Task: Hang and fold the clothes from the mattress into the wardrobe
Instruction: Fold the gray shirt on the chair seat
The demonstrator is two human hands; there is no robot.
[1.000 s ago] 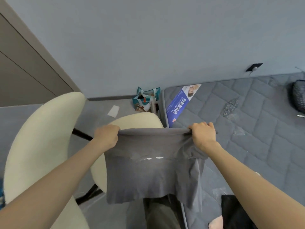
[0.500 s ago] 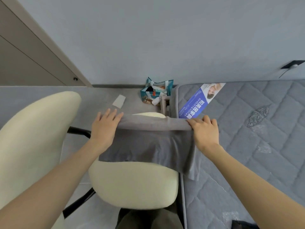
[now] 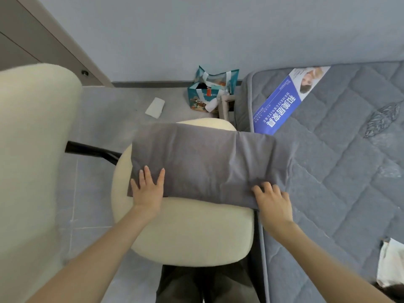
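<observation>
A grey garment [image 3: 203,162] lies folded into a rectangle across the cream chair seat [image 3: 192,235], its right end reaching onto the grey quilted mattress [image 3: 341,171]. My left hand [image 3: 148,191] rests flat on the garment's near left corner, fingers spread. My right hand [image 3: 273,200] sits at the near right corner with fingers bent on the cloth edge; whether it pinches the cloth is unclear. The wardrobe panel [image 3: 43,33] shows at the top left.
The cream chair back [image 3: 32,149] fills the left side. A teal bag [image 3: 212,92] and a white paper [image 3: 155,107] lie on the floor by the wall. A blue label [image 3: 282,103] lies on the mattress, and white and dark clothes [image 3: 391,267] at its near right edge.
The garment went from being held up by its top edge to lying folded on the chair seat. Both hands came back toward me to its near edge.
</observation>
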